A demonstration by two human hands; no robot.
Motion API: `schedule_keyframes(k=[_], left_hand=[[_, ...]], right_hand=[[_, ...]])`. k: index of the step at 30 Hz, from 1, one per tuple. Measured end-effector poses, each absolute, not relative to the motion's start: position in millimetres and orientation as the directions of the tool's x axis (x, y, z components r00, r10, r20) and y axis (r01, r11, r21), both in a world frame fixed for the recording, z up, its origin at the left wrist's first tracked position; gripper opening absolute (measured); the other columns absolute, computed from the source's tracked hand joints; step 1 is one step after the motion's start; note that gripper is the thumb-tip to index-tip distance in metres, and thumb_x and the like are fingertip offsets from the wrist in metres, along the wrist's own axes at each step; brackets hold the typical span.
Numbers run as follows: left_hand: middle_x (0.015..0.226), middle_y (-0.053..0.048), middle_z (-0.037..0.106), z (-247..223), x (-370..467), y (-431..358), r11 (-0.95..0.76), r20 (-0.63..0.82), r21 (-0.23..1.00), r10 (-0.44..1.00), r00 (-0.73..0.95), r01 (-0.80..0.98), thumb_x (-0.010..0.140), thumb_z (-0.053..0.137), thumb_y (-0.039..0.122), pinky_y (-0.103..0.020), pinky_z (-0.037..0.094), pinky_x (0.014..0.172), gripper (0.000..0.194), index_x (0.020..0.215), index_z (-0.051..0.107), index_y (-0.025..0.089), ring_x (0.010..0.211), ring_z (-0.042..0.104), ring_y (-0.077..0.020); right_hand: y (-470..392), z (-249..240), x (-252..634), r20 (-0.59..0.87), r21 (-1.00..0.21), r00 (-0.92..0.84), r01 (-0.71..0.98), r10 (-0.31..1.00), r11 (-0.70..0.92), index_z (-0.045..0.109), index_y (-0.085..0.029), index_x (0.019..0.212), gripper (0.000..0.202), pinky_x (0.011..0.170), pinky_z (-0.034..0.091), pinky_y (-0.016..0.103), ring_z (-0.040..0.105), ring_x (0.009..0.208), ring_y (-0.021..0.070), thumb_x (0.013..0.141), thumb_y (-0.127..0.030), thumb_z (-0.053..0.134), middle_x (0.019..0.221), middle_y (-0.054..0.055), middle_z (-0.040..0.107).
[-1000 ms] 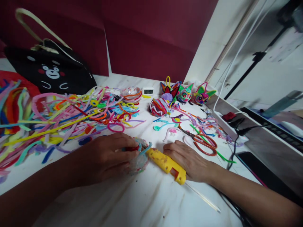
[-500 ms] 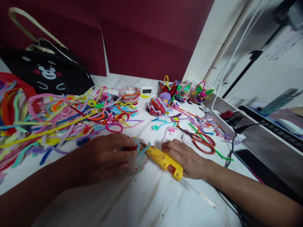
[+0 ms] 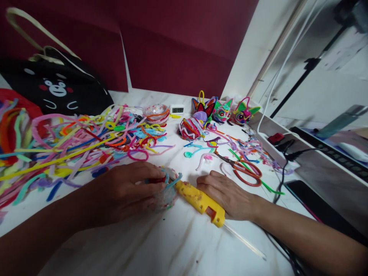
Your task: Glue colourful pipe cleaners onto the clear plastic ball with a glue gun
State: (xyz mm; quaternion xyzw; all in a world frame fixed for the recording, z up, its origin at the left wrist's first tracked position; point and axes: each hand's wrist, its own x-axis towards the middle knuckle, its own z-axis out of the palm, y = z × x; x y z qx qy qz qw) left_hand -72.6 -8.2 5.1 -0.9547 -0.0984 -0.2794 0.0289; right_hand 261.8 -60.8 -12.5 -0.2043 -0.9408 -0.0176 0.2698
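Maroon sheets (image 3: 184, 46) cover the far wall behind a white, marbled table (image 3: 138, 245), seen from the head camera. On the near side, left of centre, the left hand (image 3: 123, 191) grasps a clear, round craft piece (image 3: 166, 197), its fingers laid over the top and side; the thumb is hard to make out. A light-blue strip (image 3: 174, 181) sticks out from the piece toward the right. Just beside it, the right hand (image 3: 225, 193) grips a yellow glue gun (image 3: 198, 197), fingers curled on its far side, nozzle end at the craft piece. A clear glue stick (image 3: 244, 242) juts from its back toward the near right.

Loose pipe cleaners (image 3: 86, 140) pile up on the left, with a black bag (image 3: 57, 88) at far left. Farther back, near the middle, are a strand-wrapped bowl (image 3: 156, 114), a small digital clock (image 3: 177, 110) and a striped ball (image 3: 190, 129). Eared ornaments (image 3: 222, 112) stand far right of centre. Orange-handled scissors (image 3: 249, 174) lie beyond the right hand, and a dark phone (image 3: 316, 207) lies farther right.
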Motion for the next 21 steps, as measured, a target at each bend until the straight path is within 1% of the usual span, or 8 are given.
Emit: schedule_keyframes(k=[7, 13, 18, 21], left_hand=[[0.131, -0.008, 0.074, 4.2, -73.9, -9.2, -0.977, 0.531, 0.011, 0.186, 0.826, 0.213, 0.109, 0.055, 0.028, -0.032, 0.058, 0.103, 0.024, 0.129, 0.067, 0.024, 0.122, 0.070, -0.0220], [0.130, -0.007, 0.075, 6.3, -72.9, -9.0, -0.975, 0.533, 0.011, 0.195, 0.824, 0.223, 0.107, 0.055, 0.030, -0.033, 0.061, 0.100, 0.024, 0.128, 0.067, 0.026, 0.119, 0.072, -0.0230], [0.130, -0.007, 0.075, 8.2, -72.7, -8.9, -0.974, 0.511, 0.031, 0.208, 0.834, 0.224, 0.106, 0.057, 0.028, -0.032, 0.062, 0.100, 0.023, 0.128, 0.066, 0.027, 0.119, 0.073, -0.0234], [0.131, -0.008, 0.076, 6.3, -73.1, -9.0, -0.974, 0.524, 0.029, 0.205, 0.827, 0.223, 0.106, 0.058, 0.027, -0.034, 0.063, 0.101, 0.025, 0.130, 0.065, 0.028, 0.120, 0.073, -0.0238]], right_hand=[[-64.2, -12.8, 264.5, 0.491, -0.064, -0.779, 0.414, 0.390, 0.908, 0.057, -0.014, 0.120, 0.041, 0.078, 0.051, 0.035, 0.064, 0.085, 0.0212, 0.116, -0.046, 0.033, 0.104, 0.014, 0.069], [-66.4, -11.8, 266.6, 0.464, -0.046, -0.796, 0.416, 0.388, 0.908, 0.056, -0.014, 0.120, 0.035, 0.080, 0.051, 0.036, 0.065, 0.085, 0.0205, 0.117, -0.038, 0.032, 0.104, 0.014, 0.070], [-66.9, -12.9, 268.4, 0.451, -0.051, -0.803, 0.414, 0.391, 0.909, 0.056, -0.014, 0.122, 0.030, 0.081, 0.051, 0.037, 0.065, 0.086, 0.0215, 0.115, -0.036, 0.038, 0.106, 0.014, 0.070], [-67.2, -13.1, 268.8, 0.442, -0.058, -0.806, 0.412, 0.394, 0.909, 0.056, -0.013, 0.123, 0.027, 0.084, 0.052, 0.037, 0.066, 0.088, 0.0217, 0.115, -0.032, 0.038, 0.108, 0.014, 0.070]])
